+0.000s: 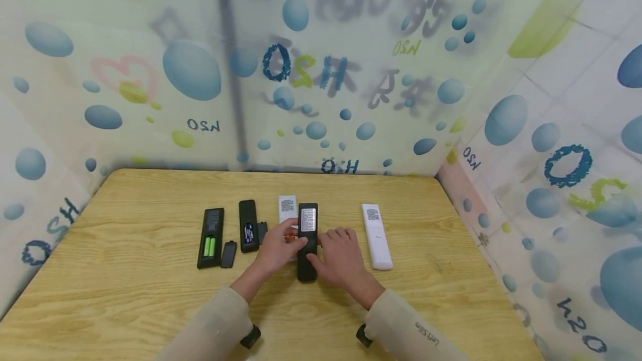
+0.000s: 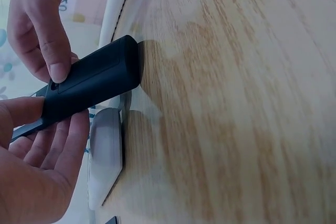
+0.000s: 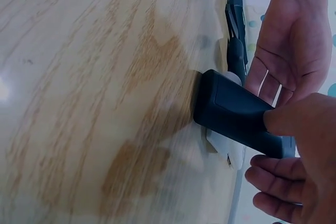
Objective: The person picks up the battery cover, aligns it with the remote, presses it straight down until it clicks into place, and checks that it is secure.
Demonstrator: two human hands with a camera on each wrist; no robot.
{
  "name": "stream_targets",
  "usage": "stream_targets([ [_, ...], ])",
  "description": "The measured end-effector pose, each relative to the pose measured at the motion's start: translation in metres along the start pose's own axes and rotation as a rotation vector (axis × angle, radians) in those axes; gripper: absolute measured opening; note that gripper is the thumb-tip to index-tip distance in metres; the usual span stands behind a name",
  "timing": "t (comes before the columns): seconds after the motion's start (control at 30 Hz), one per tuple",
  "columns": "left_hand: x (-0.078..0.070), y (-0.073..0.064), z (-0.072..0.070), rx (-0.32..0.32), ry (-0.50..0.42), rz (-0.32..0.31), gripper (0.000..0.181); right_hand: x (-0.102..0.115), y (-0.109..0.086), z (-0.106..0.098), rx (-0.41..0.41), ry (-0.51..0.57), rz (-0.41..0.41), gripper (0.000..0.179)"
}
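A black remote control (image 1: 307, 241) was held between both hands near the middle of the wooden table (image 1: 125, 294), lying face down with a silver label showing on its back. The left hand (image 1: 277, 249) was curled against the remote's left edge, its thumb laid across the back below the label. In the left wrist view the near end (image 2: 100, 77) of that remote was lifted off the wood, with the left fingers (image 2: 63, 145) beneath it. The right hand (image 1: 339, 255) was clasped on the remote's right side, its thumb pressed on the back, as the right wrist view showed (image 3: 286, 121).

Just beyond the left fingers a white remote (image 1: 287, 209) lay partly hidden. Further left of them were a small black remote (image 1: 248, 226) and another black remote (image 1: 210, 237) with green batteries (image 1: 209, 246) exposed, a loose cover (image 1: 228, 254) beside it. Right of the right fingers, apart from them, a second white remote (image 1: 377, 236) lay flat.
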State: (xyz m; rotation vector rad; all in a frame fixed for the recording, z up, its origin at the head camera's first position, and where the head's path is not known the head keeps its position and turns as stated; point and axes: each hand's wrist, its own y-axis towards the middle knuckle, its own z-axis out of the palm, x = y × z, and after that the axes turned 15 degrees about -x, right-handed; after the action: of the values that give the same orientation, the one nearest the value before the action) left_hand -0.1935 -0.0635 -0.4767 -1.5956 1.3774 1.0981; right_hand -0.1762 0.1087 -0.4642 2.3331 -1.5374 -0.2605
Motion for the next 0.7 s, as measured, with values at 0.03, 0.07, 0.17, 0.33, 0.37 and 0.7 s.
stream_targets([
  [0.03,-0.0002,-0.0001,0.0002,0.000,0.000,0.002,0.041,-0.0001,-0.0003,-0.0001,-0.003,0.005,0.002,0.039],
  [0.07,-0.0005,-0.0001,0.0003,-0.001,0.000,0.004,0.041,-0.0003,-0.0006,-0.0001,-0.007,0.010,0.003,0.039],
  [0.17,-0.0009,0.0007,0.0009,-0.004,0.009,0.003,0.041,-0.0012,-0.0011,0.0005,-0.024,0.012,-0.002,0.039],
  [0.33,-0.0032,0.0020,0.0015,-0.013,0.035,0.009,0.040,-0.0023,-0.0009,0.0019,-0.019,0.001,-0.007,0.039],
  [0.37,-0.0037,0.0020,0.0015,-0.014,0.039,0.008,0.040,-0.0025,-0.0008,0.0023,-0.014,0.000,-0.007,0.040],
  [0.7,-0.0014,0.0002,0.0022,-0.022,0.035,0.000,0.042,-0.0013,-0.0014,0.0029,-0.011,0.024,0.003,0.039],
])
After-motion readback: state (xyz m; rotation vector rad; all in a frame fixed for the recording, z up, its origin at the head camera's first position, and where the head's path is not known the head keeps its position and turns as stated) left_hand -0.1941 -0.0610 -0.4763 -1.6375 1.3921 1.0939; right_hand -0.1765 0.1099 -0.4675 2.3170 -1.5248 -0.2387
